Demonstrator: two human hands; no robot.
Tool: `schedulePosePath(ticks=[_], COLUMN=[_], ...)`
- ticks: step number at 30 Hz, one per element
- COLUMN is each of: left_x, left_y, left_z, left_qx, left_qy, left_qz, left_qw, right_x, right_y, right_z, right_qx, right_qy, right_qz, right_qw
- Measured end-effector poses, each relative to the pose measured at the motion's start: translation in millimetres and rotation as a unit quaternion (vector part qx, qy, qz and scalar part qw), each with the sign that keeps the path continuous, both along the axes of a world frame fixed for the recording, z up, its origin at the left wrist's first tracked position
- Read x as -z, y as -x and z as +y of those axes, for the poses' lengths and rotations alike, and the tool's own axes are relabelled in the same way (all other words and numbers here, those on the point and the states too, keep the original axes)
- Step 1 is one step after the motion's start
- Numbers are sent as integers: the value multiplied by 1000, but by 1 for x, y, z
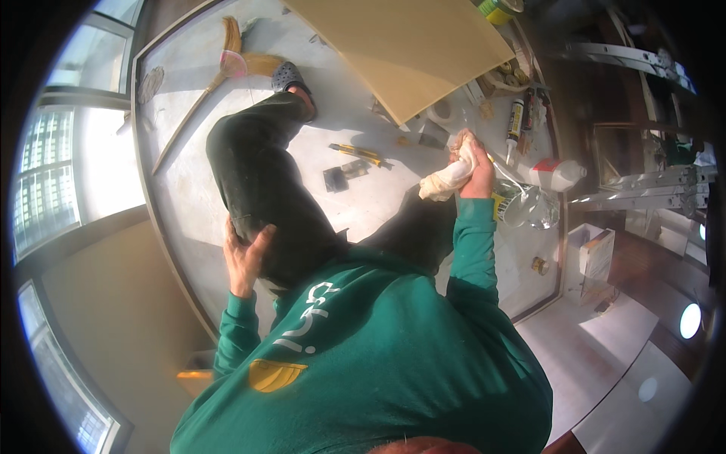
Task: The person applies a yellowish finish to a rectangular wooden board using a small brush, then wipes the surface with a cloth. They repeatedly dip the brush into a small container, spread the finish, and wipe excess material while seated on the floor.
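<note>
My left hand (246, 257) rests on my bent left leg (257, 181), fingers spread and holding nothing. My right hand (476, 170) grips a crumpled cream cloth (442, 180) above my right leg. Between my legs lie a yellow utility knife (355, 153) and small dark flat pieces (335, 178). Beside my right hand stand or lie a container with a pale rim (518, 208), a white bottle with a red label (560, 175) and a sealant tube (514, 125).
A straw broom (197, 106) lies at the upper left on the framed pale platform (170, 68). A tan board (401, 53) covers the top middle. Aluminium ladders (628, 57) are at the right, near a white box (594, 253). Windows (53, 174) line the left.
</note>
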State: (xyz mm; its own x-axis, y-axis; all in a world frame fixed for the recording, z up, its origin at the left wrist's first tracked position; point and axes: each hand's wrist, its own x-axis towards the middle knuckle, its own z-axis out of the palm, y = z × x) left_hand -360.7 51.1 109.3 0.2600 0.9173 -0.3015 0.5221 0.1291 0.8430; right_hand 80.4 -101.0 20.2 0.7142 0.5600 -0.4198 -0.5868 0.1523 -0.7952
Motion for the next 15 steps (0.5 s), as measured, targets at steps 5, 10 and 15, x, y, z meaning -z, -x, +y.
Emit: schedulePosePath(ticks=[5, 10, 15], left_x=[8, -2, 0], left_y=[30, 43, -26], left_z=[14, 41, 57], left_qx=[23, 96, 21], left_qy=[75, -142, -380], left_qz=[-54, 121, -54], left_qw=[995, 978, 923], right_x=[-15, -23, -28], right_y=[23, 39, 51], right_z=[-2, -29, -48], right_qx=[-19, 4, 14], right_qy=[43, 44, 34], right_qz=[-62, -67, -41], right_qw=[997, 997, 998])
